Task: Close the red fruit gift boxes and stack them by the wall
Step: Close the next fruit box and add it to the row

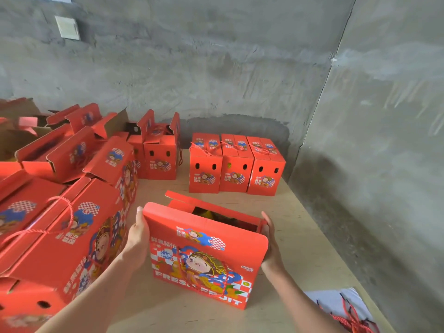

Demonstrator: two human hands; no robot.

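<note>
Red fruit gift boxes crowd the left side of the desk in a large jumble. Some lie closed with cord handles, and others further back have their flaps standing up. Along the desk's back edge, against the grey wall, three closed boxes stand touching in a row. Their narrow ends face the person and their long axes run toward the wall. Just to their left stands an open box with its flaps upright.

Near the middle of the desk is the box in hand, printed face toward the camera, its long axis running left to right, roughly along the back edge. Its near flap is folded over and its far flap is lifted. A dark gap between them shows something yellow inside, so I judge the closing unfinished.

The left hand lies flat against the box's left end, thumb up. The right hand presses the right end with fingers straight. Neither curls round anything.

The row lies straight ahead and slightly right, so the right hand is a little nearer to it. Matching the row would probably call for a quarter turn, then setting the box on top or beside. Loose red cords lie at the near right corner
</note>
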